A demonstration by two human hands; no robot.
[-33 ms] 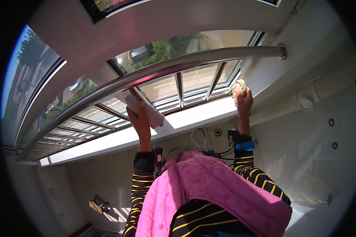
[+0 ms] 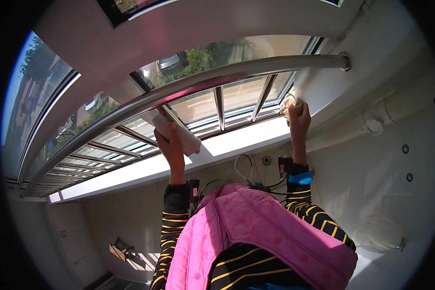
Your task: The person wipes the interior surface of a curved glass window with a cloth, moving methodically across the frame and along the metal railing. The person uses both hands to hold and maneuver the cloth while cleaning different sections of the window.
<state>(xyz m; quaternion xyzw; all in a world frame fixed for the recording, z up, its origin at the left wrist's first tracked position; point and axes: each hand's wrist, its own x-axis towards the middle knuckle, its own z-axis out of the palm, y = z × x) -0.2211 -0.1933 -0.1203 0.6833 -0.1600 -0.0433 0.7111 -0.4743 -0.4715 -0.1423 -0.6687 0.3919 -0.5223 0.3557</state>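
My right hand [image 2: 299,120] is closed on a crumpled beige cloth [image 2: 290,101]. It presses the cloth into the right end of the window frame [image 2: 281,105], where the frame meets the wall, below the thick metal handrail [image 2: 217,73]. My left hand [image 2: 171,149] is closed round a white bundle [image 2: 184,137] next to a railing post, above the sunlit sill. The bundle looks like folded cloth or paper; the hand hides part of it.
Thin metal bars [image 2: 220,108] stand between the handrail and the white window sill [image 2: 246,138]. A white pipe [image 2: 384,113] runs along the right wall. Cables [image 2: 244,169] hang below the sill. A small wooden stool [image 2: 118,251] is at the lower left.
My right hand has shifted slightly with the beige cloth, closer against the wall beside the frame. The left hand and the white bundle have stayed in place.
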